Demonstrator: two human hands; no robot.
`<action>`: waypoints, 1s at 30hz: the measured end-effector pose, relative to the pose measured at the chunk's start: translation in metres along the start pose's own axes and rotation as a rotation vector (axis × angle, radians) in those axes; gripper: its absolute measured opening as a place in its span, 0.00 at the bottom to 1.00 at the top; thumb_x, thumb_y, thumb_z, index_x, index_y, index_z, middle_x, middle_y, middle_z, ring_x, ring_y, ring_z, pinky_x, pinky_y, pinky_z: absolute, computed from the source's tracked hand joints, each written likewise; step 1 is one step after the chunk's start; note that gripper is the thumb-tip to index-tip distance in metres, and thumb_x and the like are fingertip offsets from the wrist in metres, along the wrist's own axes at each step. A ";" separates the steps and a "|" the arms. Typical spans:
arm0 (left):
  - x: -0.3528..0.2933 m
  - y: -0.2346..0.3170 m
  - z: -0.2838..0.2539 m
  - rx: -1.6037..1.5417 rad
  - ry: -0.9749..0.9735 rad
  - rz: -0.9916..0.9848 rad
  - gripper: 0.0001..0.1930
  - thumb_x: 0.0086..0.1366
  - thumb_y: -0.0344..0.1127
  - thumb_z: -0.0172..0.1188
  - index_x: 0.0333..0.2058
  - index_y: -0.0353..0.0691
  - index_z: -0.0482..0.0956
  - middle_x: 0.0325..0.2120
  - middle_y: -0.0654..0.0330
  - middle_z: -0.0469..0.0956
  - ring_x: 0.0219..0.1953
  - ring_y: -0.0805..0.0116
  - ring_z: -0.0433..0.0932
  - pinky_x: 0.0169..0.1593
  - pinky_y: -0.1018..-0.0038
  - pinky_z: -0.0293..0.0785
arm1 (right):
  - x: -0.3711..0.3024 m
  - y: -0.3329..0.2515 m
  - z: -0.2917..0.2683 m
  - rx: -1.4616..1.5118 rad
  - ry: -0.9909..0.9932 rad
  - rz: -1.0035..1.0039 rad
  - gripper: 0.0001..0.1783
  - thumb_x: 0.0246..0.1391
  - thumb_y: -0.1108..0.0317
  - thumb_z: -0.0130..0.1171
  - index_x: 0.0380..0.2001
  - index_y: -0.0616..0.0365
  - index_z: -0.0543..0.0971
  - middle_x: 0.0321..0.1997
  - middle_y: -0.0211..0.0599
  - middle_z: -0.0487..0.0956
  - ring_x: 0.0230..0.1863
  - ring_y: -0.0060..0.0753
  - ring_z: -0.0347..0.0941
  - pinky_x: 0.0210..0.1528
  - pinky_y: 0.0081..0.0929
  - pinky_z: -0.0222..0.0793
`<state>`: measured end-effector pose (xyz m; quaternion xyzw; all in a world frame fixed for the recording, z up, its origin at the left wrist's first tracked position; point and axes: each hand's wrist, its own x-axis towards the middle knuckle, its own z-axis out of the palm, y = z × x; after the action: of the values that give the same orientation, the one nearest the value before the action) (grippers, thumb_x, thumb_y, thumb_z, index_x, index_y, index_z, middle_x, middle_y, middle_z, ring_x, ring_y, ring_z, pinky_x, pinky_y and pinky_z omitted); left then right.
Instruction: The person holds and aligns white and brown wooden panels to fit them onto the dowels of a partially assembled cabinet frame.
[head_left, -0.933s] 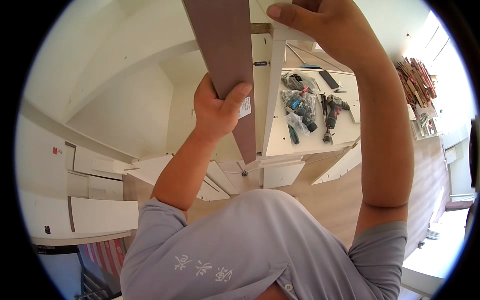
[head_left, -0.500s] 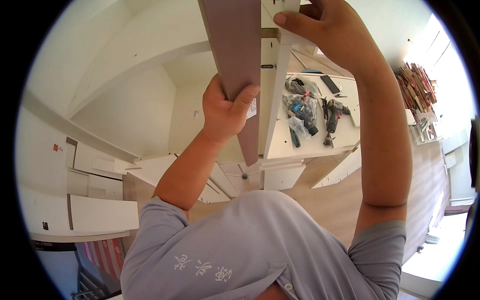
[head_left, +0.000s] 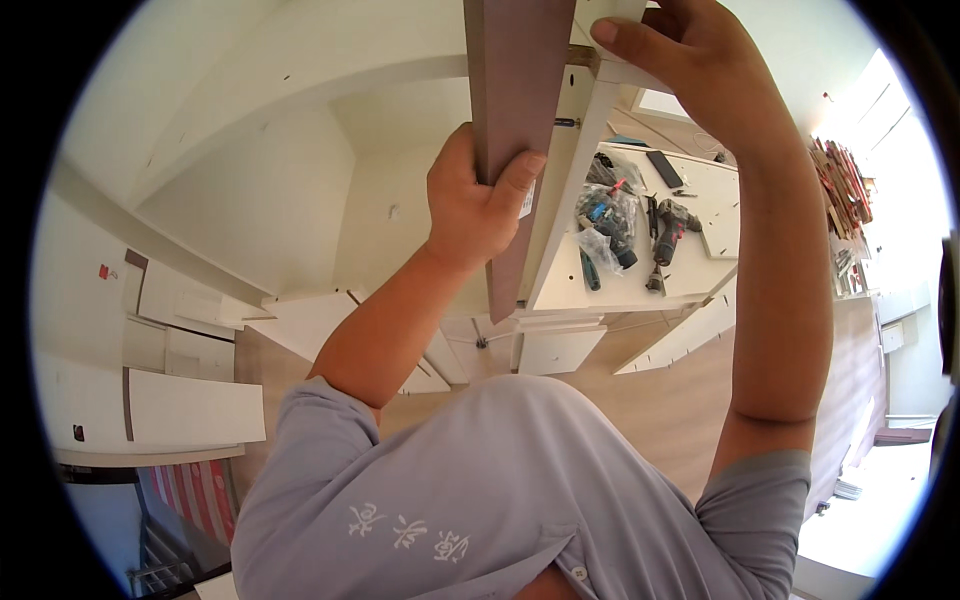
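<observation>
My left hand (head_left: 478, 205) is clamped around a long brown board (head_left: 520, 90), with the thumb laid across its near face and the fingers hidden behind it. The board hangs at a slight tilt in front of me, its top running out of view and its narrow lower end above the floor (head_left: 660, 395). A white label (head_left: 527, 200) shows beside my thumb.

My right hand (head_left: 690, 50) is up and apart from the left, its thumb against the top of a white cabinet frame (head_left: 598, 105), just right of the board. The other fingers are partly hidden and cut off at the upper edge, so I can't tell how firmly it grips, if at all.

Past the frame, on a white worktop (head_left: 618, 287), lie a dark power drill (head_left: 674, 230), clear plastic bags (head_left: 605, 215) with dark contents, and a flat black rectangular object (head_left: 663, 168). Farther right stands a pile of thin strips (head_left: 842, 185), probably wood, blurred toward the rim.
</observation>
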<state>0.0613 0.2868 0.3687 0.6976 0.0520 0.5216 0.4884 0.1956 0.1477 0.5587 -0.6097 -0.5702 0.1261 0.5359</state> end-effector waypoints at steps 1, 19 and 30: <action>-0.001 0.002 0.001 0.022 0.013 0.006 0.15 0.66 0.36 0.69 0.44 0.33 0.78 0.31 0.56 0.83 0.32 0.73 0.81 0.37 0.73 0.77 | 0.000 0.004 -0.003 0.031 -0.038 -0.049 0.29 0.62 0.78 0.61 0.64 0.69 0.67 0.54 0.46 0.80 0.53 0.38 0.81 0.57 0.33 0.78; 0.006 0.006 -0.002 -0.095 -0.096 -0.064 0.21 0.69 0.41 0.67 0.52 0.32 0.75 0.39 0.58 0.84 0.39 0.69 0.81 0.44 0.70 0.78 | -0.002 0.006 -0.009 -0.126 0.053 -0.055 0.35 0.54 0.67 0.68 0.65 0.62 0.71 0.52 0.45 0.84 0.52 0.39 0.82 0.53 0.34 0.77; 0.014 0.006 -0.005 -0.135 -0.317 -0.228 0.16 0.68 0.32 0.67 0.51 0.35 0.75 0.44 0.58 0.82 0.44 0.69 0.81 0.49 0.69 0.80 | -0.003 0.002 -0.015 -0.381 0.030 -0.108 0.43 0.52 0.65 0.67 0.70 0.62 0.65 0.61 0.55 0.76 0.59 0.50 0.78 0.60 0.39 0.76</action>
<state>0.0608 0.2948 0.3824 0.7264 0.0179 0.3489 0.5919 0.2075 0.1381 0.5614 -0.6703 -0.6075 -0.0221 0.4255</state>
